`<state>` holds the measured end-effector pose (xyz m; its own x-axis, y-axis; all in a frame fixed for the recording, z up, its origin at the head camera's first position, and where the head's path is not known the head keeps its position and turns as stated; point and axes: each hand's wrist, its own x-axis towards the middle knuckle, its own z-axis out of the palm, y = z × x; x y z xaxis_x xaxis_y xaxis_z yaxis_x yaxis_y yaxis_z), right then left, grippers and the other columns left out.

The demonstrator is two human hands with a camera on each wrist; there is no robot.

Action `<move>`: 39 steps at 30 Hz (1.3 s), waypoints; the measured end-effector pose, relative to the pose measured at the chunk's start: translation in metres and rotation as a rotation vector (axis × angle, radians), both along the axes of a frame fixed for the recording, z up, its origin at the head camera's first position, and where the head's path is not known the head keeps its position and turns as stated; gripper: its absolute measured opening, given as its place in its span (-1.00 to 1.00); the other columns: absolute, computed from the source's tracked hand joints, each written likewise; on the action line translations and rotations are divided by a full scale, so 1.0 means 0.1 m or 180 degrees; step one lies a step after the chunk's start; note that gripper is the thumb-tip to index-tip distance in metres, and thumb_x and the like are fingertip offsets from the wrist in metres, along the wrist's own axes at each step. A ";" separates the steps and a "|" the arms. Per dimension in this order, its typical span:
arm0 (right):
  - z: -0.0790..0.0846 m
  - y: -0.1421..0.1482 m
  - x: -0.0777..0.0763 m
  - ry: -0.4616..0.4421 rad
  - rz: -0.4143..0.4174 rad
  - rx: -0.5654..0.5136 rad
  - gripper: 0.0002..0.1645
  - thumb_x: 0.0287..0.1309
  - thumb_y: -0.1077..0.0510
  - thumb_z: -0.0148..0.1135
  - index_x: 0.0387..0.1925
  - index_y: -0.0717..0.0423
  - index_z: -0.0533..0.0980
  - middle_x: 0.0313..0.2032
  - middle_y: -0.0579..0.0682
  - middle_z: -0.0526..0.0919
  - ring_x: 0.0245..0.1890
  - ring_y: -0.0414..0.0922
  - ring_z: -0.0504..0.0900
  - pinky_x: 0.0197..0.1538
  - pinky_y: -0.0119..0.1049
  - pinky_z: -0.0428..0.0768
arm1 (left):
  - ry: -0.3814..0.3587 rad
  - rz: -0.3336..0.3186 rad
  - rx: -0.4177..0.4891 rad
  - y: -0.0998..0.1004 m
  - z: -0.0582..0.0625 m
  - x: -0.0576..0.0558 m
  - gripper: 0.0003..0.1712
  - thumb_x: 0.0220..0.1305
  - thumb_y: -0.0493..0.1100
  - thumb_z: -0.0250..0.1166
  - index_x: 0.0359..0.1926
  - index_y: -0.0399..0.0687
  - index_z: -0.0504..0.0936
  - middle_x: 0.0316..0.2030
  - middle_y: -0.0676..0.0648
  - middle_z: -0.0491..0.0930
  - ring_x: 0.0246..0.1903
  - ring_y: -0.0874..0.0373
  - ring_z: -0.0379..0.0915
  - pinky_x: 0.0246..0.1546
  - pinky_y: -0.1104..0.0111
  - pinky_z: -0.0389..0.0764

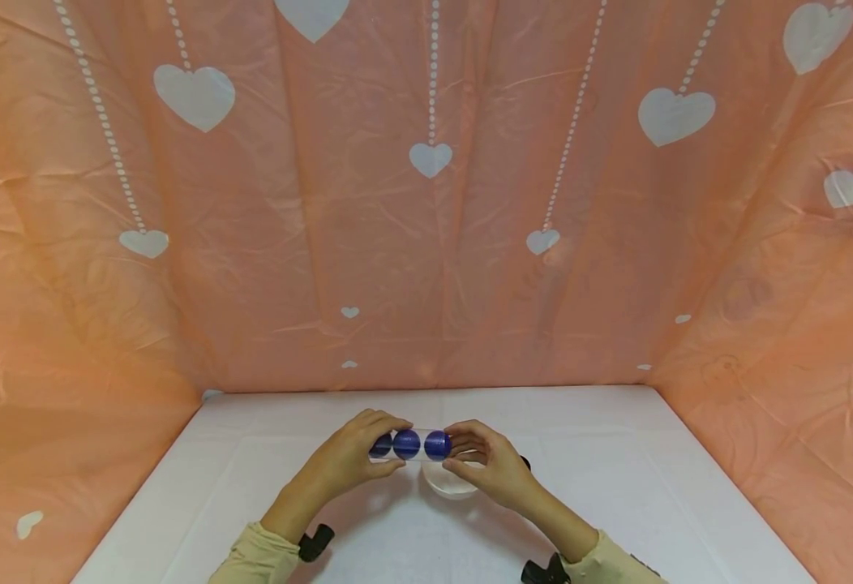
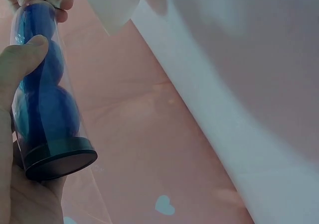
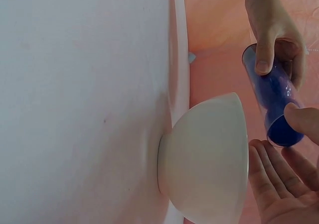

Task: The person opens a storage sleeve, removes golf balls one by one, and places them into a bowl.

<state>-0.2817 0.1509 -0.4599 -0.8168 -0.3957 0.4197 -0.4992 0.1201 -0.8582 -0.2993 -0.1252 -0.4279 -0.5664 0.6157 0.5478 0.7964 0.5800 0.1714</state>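
Note:
A clear plastic tube (image 1: 422, 444) with blue balls (image 1: 406, 444) inside lies level between both hands, above the table. My left hand (image 1: 349, 454) grips its left part, thumb along the near side. A black cap (image 2: 62, 159) closes that end in the left wrist view. At the other end, my right hand (image 1: 495, 466) pinches the tube's rim between thumb and fingers, other fingers stretched beneath. In the right wrist view a blue ball (image 3: 284, 133) fills that round end, which looks uncapped. Just below the right hand stands a white bowl (image 3: 209, 159); its inside is mostly hidden.
A white cloth-like surface (image 1: 397, 535) covers the table. Orange sheeting (image 1: 426, 268) with white hearts hangs behind it and on both sides. Black straps or mounts (image 1: 315, 543) sit at the wrists.

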 end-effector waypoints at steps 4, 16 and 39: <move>0.00 0.00 -0.01 0.0013 -0.0027 0.0031 -0.45 0.14 0.23 0.45 0.14 0.25 0.48 -0.06 0.20 0.68 -0.07 0.04 0.68 0.04 -0.29 0.67 | -0.0090 0.0003 0.0004 0.00 0.00 0.00 -0.38 0.06 -0.01 0.57 0.17 0.08 0.61 0.02 0.07 0.60 0.02 0.20 0.50 0.10 0.23 0.60; 0.00 0.01 -0.01 -0.0032 -0.0055 0.0050 -0.45 0.14 0.22 0.45 0.15 0.25 0.48 -0.05 0.19 0.67 -0.07 0.06 0.68 0.05 -0.27 0.66 | -0.0073 -0.0065 0.0071 0.00 0.00 0.00 -0.40 0.07 -0.01 0.56 0.16 0.03 0.62 0.00 0.07 0.60 0.01 0.20 0.50 0.10 0.25 0.60; 0.00 0.08 -0.04 0.0112 -0.0240 0.0191 -0.49 0.12 0.28 0.45 0.10 0.27 0.49 -0.09 0.17 0.68 -0.13 0.04 0.69 0.00 -0.19 0.68 | -0.0093 -0.0019 0.0293 -0.05 -0.08 -0.02 -0.41 0.03 -0.05 0.58 0.12 0.05 0.65 -0.02 0.11 0.62 0.01 0.21 0.50 0.09 0.22 0.60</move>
<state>-0.2860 0.1588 -0.4595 -0.8305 -0.3589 0.4260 -0.5164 0.2090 -0.8305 -0.3010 -0.1303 -0.4360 -0.5793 0.5670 0.5857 0.7937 0.5559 0.2470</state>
